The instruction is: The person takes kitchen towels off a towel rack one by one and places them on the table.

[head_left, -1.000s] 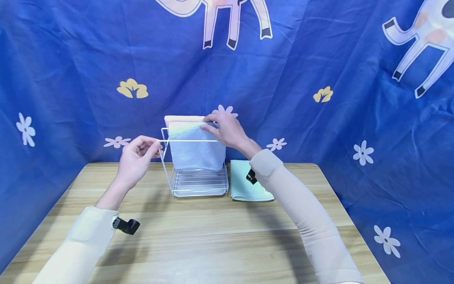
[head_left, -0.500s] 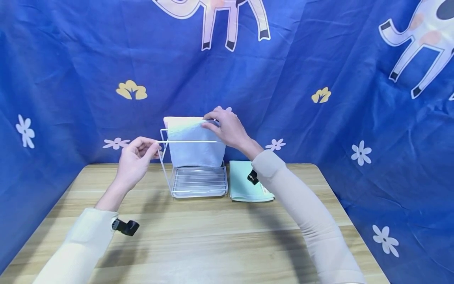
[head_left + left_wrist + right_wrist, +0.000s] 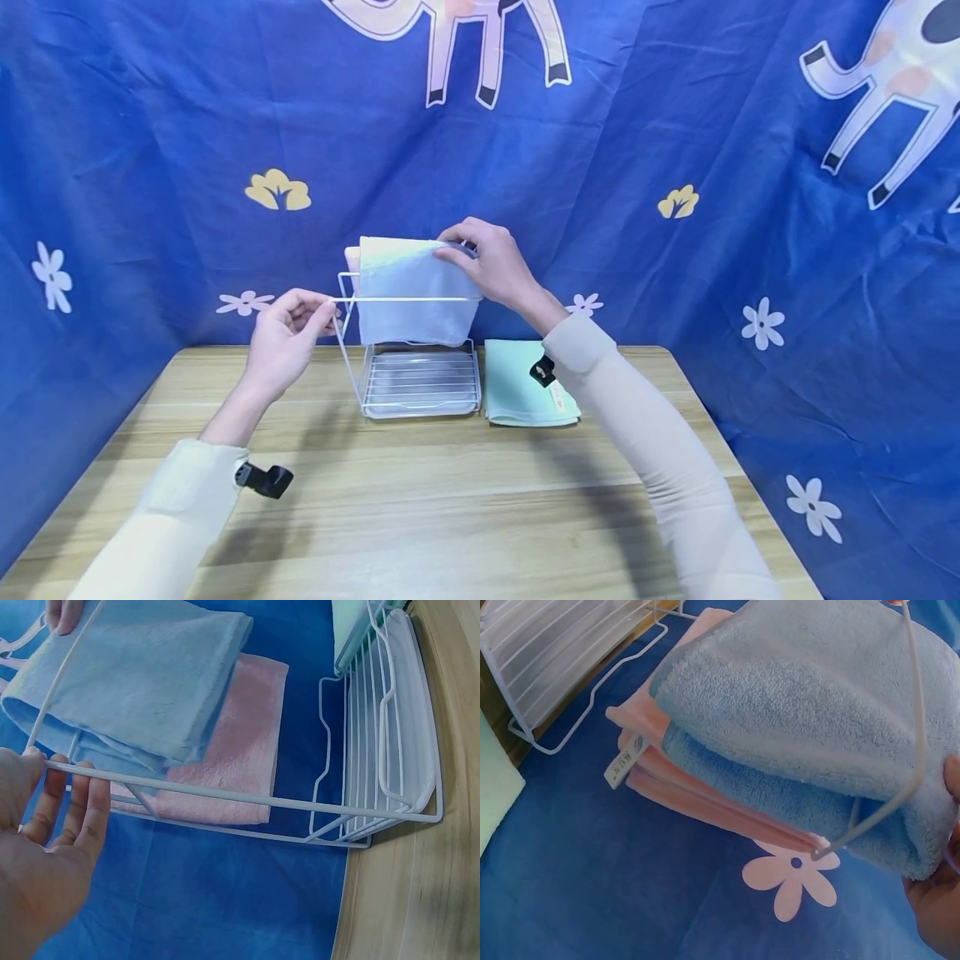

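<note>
My left hand [image 3: 288,337] pinches the upper left corner of a white wire rack [image 3: 347,358], thumb on one side of the rod and fingers on the other. A folded light-blue towel [image 3: 420,275] drapes within the rack's upper part, its top edge raised above the front rod. At that towel's upper right corner, my right hand [image 3: 495,262] grips it between thumb and fingers. Behind the blue one hangs a folded pink towel [image 3: 240,742], mostly hidden in the head view. Its white label [image 3: 624,761] shows in the right wrist view.
Inside the rack's base lies a whitish tray [image 3: 420,408] under several wires. A folded mint-green towel [image 3: 517,387] rests on the wooden table [image 3: 450,517] just right of the rack. A blue patterned curtain [image 3: 600,167] hangs behind and at both sides.
My right hand has lifted slightly up and to the right, and the blue towel has risen with it, baring more of the rack's base. The left hand keeps its hold on the rack.
</note>
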`<state>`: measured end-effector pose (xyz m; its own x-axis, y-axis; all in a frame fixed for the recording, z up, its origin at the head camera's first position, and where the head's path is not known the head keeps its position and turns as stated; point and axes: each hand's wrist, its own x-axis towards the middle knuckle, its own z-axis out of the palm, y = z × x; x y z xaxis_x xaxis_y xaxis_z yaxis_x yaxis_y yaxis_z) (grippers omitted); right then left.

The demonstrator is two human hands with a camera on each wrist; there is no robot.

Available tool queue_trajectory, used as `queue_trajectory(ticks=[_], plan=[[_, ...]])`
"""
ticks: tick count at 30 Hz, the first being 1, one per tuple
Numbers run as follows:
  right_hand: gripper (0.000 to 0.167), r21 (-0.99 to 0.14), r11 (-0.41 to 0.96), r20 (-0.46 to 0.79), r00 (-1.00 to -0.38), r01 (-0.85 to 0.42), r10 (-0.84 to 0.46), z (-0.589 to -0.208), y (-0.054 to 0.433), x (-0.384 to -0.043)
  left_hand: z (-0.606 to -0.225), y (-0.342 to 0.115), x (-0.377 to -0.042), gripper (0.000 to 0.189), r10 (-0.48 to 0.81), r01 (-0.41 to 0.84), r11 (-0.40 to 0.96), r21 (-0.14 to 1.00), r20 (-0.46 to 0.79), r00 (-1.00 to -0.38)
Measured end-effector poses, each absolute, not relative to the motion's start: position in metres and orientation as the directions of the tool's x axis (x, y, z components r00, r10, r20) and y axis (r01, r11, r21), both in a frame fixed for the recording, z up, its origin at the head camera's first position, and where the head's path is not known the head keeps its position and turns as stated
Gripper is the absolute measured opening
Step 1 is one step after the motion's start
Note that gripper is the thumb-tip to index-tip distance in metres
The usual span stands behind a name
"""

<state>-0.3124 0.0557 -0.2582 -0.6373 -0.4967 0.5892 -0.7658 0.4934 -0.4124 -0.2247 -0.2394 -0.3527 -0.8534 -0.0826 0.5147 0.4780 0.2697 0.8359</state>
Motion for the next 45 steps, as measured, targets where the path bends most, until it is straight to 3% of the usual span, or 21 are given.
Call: queue_trajectory(ticks=[20, 45], plan=[[0.015, -0.449, 0.431, 0.66, -0.616, -0.783, -0.431, -0.243, 0.078, -0.309, -0.353, -0.241, -0.223, 0.007, -0.08, 0.477, 0.261, 0.84, 0.511, -0.856], [0.017, -0.551, 0.332, 0.708, -0.64, -0.765, -0.3, -0.233, 0.108, -0.301, -0.355, -0.243, -0.227, 0.012, -0.077, 0.481, 0.263, 0.836, 0.515, -0.854]])
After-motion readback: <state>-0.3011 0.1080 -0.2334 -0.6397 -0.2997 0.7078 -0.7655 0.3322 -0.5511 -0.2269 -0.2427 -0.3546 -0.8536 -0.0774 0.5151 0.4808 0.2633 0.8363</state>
